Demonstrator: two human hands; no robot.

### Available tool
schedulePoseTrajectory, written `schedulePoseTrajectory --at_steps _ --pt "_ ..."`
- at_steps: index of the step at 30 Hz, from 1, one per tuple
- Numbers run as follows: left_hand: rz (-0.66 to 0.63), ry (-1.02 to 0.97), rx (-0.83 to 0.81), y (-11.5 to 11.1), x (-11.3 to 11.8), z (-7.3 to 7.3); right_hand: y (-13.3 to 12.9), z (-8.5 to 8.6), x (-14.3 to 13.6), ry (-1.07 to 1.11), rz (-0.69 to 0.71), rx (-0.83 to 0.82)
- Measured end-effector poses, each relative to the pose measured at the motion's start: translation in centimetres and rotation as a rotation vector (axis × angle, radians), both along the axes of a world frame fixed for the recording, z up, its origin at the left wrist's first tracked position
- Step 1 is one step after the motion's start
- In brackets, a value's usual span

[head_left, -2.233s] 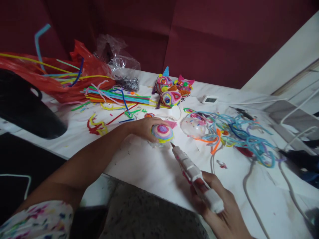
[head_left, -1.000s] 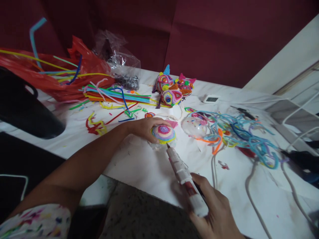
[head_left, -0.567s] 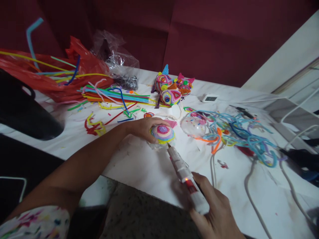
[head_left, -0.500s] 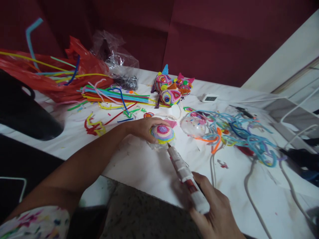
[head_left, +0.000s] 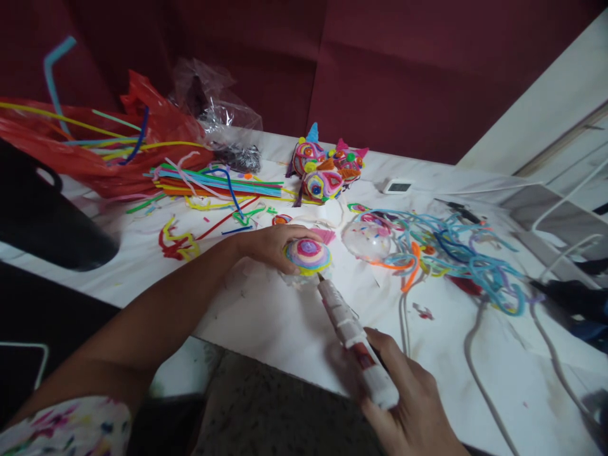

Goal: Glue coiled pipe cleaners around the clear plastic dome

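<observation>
My left hand is closed round a clear ball partly covered with coiled pipe cleaners in pink, white, purple, blue and yellow. A pink pointed piece sticks up at the ball's far side. In my right hand is a white glue gun, its fingers wrapped round the handle, which they mostly hide. The metal nozzle points at the ball's lower yellow edge, at or very close to it. Whether glue is coming out cannot be made out.
Finished colourful balls stand at the back. Pipe cleaner bundles and a red bag lie left, beside a black container. On the right are a clear ball, tangled blue pipe cleaners, a small display and cables.
The whole view has shifted slightly. Both hands, the ball and the glue gun keep nearly the same places relative to each other.
</observation>
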State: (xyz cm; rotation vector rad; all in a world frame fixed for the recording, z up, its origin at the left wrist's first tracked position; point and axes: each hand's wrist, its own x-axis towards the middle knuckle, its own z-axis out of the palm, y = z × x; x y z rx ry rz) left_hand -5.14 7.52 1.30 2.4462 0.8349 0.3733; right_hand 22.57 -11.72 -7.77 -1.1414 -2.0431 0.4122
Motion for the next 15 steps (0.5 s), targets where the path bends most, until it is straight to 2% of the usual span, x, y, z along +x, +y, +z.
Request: schedulePoseTrajectory --at_steps 4,8,15 --pt "-0.003 0.001 0.001 0.11 -0.06 -0.09 -0.19 -0.26 -0.26 0.068 0.018 0.012" --pt "-0.023 -0.006 -0.017 0.34 -0.24 -0.32 -0.24 -0.24 -0.16 0.077 -0.045 -0.027" --pt "-0.050 -0.020 -0.035 0.39 -0.40 -0.28 -0.23 -0.31 -0.05 0.086 -0.071 -0.074"
